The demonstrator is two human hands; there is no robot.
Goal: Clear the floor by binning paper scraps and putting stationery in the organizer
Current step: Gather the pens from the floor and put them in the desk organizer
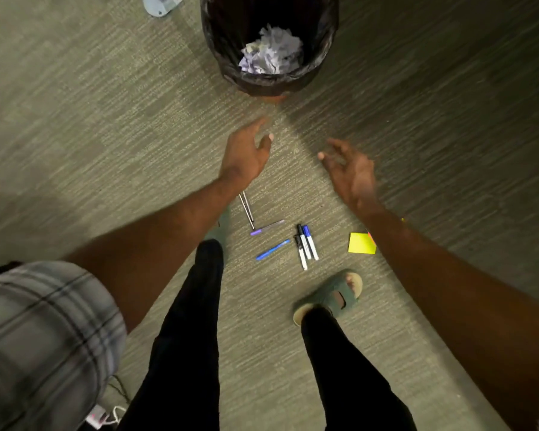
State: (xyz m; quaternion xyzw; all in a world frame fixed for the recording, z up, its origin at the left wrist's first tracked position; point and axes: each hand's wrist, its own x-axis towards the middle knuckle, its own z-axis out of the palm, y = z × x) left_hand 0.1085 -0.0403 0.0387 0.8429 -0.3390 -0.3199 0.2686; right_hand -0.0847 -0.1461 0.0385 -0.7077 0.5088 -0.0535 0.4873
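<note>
A black-lined bin [321, 42] stands at the top centre with crumpled white paper scraps [271, 54] inside. My left hand [246, 150] and my right hand [350, 172] hover open and empty over the carpet just in front of the bin. Below them on the floor lie two thin silver pens [247, 209], a purple pen [266, 228], a blue pen [273, 249], three whiteboard markers [305, 245] side by side, and a yellow sticky-note pad [361, 243] partly hidden by my right forearm. No organizer is in view.
My two legs in black trousers and green sandals [333, 295] stand just behind the pens. A grey metal bracket [161, 4] sits at the top left. Cables [112, 412] lie at the bottom left. Grey-green carpet surrounds everything.
</note>
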